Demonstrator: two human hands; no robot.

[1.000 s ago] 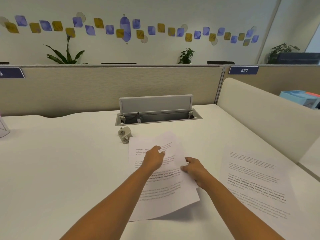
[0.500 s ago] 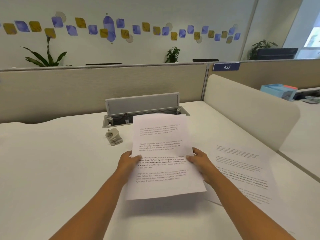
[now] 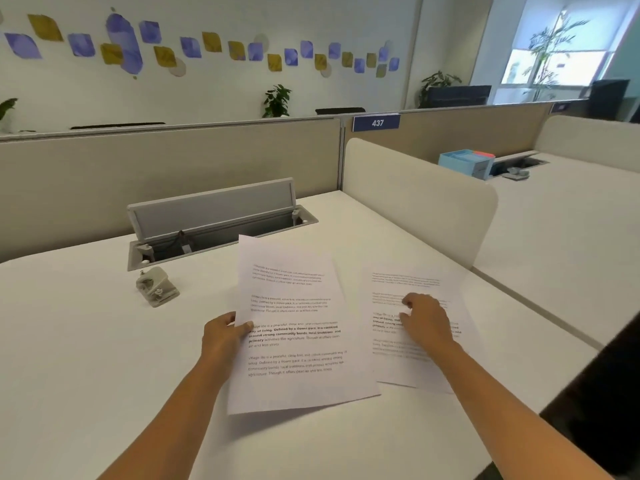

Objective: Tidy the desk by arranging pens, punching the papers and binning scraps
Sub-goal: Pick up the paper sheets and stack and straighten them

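- White desk (image 3: pixel 86 358) in an open office, fenced by beige partitions; a cable hatch (image 3: pixel 214 223) stands open at its far edge, and a sign reading 437 (image 3: pixel 376 123) hangs on the divider.
- Left hand (image 3: pixel 225 336) pinches the held papers (image 3: pixel 294 327) at their left edge, thumb on top and fingers hidden under the paper. The printed stack is lifted and tilted up off the desk.
- Right hand (image 3: pixel 426 320) is over the second pile (image 3: pixel 415 341), which lies flat just right of the held one. Its fingers are curled downward toward the print; whether they press or grip the paper I cannot tell.
- A small grey hole punch (image 3: pixel 157 287) sits left of both piles, near the hatch, untouched.
- Handling, as I judge it: the sheets are light, thin and floppy, and slide readily on one another and on the smooth desktop. A 1-handed edge pinch lets the far corner droop.
- Best hold is likely at 2 opposite long edges, squaring the stack by tapping its short edge on the desk before feeding it to the punch.
- No pens or scraps are in view.
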